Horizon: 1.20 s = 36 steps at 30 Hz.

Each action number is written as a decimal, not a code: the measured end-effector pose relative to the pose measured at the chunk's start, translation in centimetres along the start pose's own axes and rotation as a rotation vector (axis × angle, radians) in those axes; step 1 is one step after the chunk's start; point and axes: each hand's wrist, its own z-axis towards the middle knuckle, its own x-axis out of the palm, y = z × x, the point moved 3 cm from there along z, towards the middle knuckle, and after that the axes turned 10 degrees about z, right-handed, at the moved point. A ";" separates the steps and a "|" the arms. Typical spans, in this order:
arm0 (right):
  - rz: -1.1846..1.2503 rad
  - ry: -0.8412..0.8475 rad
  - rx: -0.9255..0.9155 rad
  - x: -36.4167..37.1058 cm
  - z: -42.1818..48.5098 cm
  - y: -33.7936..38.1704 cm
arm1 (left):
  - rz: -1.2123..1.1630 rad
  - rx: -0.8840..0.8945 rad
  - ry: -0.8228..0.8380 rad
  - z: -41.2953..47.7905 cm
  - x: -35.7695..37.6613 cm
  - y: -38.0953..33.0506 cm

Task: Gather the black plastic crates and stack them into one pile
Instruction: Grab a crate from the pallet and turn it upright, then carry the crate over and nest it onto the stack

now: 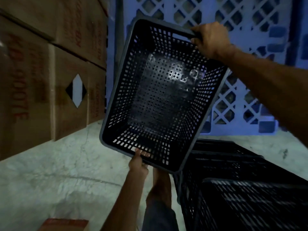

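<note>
A black plastic crate [160,95] is held up in the air at the middle of the view, tilted so that its open top faces the camera and its perforated floor and walls show from the inside. The right hand [210,40] is closed around the handle slot at the crate's far short rim, fingers wrapped over the edge. The left hand [139,161] holds the near short rim from below, its fingers [143,153] curled up over the edge into the crate; its grip is tight on the rim too. So both hands carry this 1 crate, clear of the floor. Just below and to the right of it, other black crates [241,185] lie together on the concrete floor [55,172], their slatted sides blurred; how many there are cannot be told, nor whether they are nested. Behind the held crate stands a blue lattice panel [246,90] of plastic, upright against the back. On the left, brown cardboard boxes [38,80] with red lettering are stacked, one bearing a black-and-white diamond mark [76,90]. At the bottom edge the corner of another carton [64,225] shows, and beside the left forearm a leg in dark cloth [158,214].
</note>
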 end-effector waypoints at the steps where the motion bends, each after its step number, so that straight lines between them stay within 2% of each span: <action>1: 0.023 -0.013 0.016 -2.9 -1.5 0.3 | 0.041 0.037 -0.012 -1.6 -0.6 -0.7; 2: 0.049 -0.040 0.031 -4.6 -2.7 0.4 | 0.069 0.073 -0.038 -2.5 -1.4 -1.3; 4: 0.075 -0.145 0.064 -12.6 -8.3 1.5 | 0.138 0.195 -0.051 -8.6 -2.9 -2.9; 6: 0.120 -0.346 0.084 -18.8 -13.8 2.4 | 0.164 0.316 -0.027 -13.5 -4.4 -4.1; 8: 0.144 -0.461 0.119 -23.4 -19.2 3.9 | 0.154 0.428 0.008 -17.9 -5.6 -5.3; 13: 0.221 -0.857 0.144 -36.3 -37.8 8.5 | 0.130 0.763 0.311 -32.5 -11.0 -7.0; 14: 0.253 -0.923 0.126 -38.0 -41.5 9.7 | 0.163 0.830 0.318 -35.5 -12.7 -7.1; 18: 0.345 -1.156 0.113 -42.5 -54.7 11.8 | 0.229 1.117 0.145 -46.2 -17.9 -7.0; 19: 0.354 -1.206 0.117 -43.1 -57.8 11.9 | 0.228 1.228 0.032 -48.8 -19.0 -6.7; 22: 0.387 -1.280 0.153 -43.8 -66.0 12.3 | 0.371 1.587 -0.348 -56.3 -21.8 -3.8; 24: 0.373 -1.325 0.181 -43.5 -70.3 11.6 | 0.464 1.789 -0.475 -59.9 -22.7 -1.8; 26: 0.365 -1.319 0.230 -42.9 -74.0 10.1 | 0.535 1.924 -0.532 -62.4 -23.2 0.6; 30: 0.360 -1.273 0.350 -40.0 -79.9 5.8 | 0.725 2.037 -0.534 -63.2 -22.5 5.4; 36: 0.430 -1.152 0.441 -36.0 -86.3 -1.5 | 0.874 1.987 -0.539 -61.7 -19.6 14.5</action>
